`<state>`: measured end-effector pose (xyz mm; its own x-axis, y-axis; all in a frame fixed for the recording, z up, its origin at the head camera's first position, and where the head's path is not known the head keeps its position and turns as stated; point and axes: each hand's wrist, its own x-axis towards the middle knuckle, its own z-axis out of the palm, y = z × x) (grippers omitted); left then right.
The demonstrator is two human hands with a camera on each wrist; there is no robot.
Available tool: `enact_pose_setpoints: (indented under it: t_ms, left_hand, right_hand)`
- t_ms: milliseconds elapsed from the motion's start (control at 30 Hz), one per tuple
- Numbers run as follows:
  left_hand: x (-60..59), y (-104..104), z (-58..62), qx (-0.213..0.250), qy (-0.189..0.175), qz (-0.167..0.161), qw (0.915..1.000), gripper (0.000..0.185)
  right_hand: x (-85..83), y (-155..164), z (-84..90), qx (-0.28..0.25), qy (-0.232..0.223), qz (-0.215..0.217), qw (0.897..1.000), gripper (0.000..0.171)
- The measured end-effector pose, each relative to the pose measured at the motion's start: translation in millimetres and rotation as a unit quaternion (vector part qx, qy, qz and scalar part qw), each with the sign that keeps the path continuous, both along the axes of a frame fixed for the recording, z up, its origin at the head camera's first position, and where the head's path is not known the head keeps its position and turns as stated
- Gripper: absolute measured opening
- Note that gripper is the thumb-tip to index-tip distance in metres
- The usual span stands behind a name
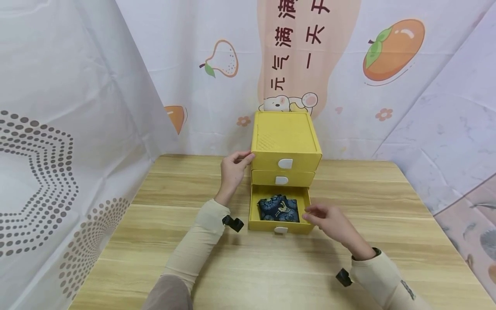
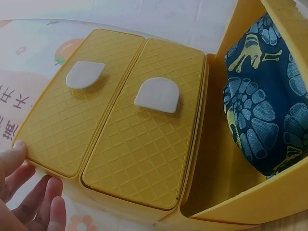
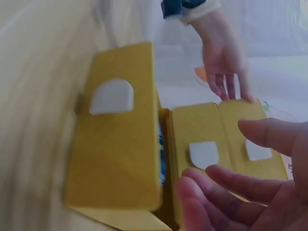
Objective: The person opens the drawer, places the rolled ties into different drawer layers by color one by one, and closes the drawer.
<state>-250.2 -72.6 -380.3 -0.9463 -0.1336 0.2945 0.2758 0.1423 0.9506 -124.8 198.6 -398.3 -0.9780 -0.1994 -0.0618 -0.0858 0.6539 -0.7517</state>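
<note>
A yellow three-drawer box (image 1: pixel 286 137) stands on the wooden table (image 1: pixel 193 262). Its bottom drawer (image 1: pixel 280 225) is pulled out and holds a folded dark blue patterned cloth (image 1: pixel 280 209), seen close in the left wrist view (image 2: pixel 264 96). My left hand (image 1: pixel 233 168) rests with straight fingers against the box's upper left corner; the fingertips (image 2: pixel 19 149) touch its edge. My right hand (image 1: pixel 329 219) hovers by the open drawer's right front corner, fingers loosely bent and holding nothing; its fingers (image 3: pixel 231 187) show in the right wrist view. The two upper drawers (image 2: pixel 120 120) are closed.
White fabric backdrops printed with fruit and characters surround the table on three sides. The box stands near the table's far edge (image 1: pixel 348 161). Bare wooden surface lies to the left, right and front of the box.
</note>
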Motion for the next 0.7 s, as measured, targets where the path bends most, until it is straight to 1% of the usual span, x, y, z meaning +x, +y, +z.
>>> enact_pose_setpoints:
  t_ms: [133, 200, 300, 400, 533, 600, 700]
  left_hand:
    - [0.2, -0.2, 0.4, -0.001, -0.001, 0.003, 1.0000, 0.027]
    - [0.7, -0.3, 1.1, -0.005, -0.001, 0.006, 1.0000, 0.027]
    - [1.5, -0.5, 1.9, -0.007, 0.003, 0.007, 0.9999, 0.027]
    - [1.7, -0.3, 2.3, -0.009, 0.004, 0.007, 0.9999, 0.027]
    - [1.4, 0.0, 2.2, -0.010, 0.005, 0.010, 0.9999, 0.027]
    - [1.2, 0.1, 2.1, -0.010, 0.003, 0.011, 0.9999, 0.027]
    - [1.3, 0.2, 2.6, -0.009, 0.000, 0.008, 0.9999, 0.028]
  right_hand:
    - [7.9, -4.9, -8.6, -0.014, -0.029, 0.006, 0.999, 0.030]
    - [11.5, -6.8, -13.1, -0.035, -0.046, 0.012, 0.998, 0.029]
    - [15.4, -9.0, -21.6, -0.075, -0.080, 0.018, 0.994, 0.030]
    - [17.7, -11.2, -32.4, -0.112, -0.112, 0.041, 0.987, 0.034]
    - [20.2, -16.5, -47.0, -0.157, -0.154, 0.076, 0.973, 0.039]
    - [21.8, -19.9, -53.4, -0.172, -0.171, 0.079, 0.967, 0.041]
    - [24.3, -25.2, -60.4, -0.192, -0.193, 0.065, 0.960, 0.046]
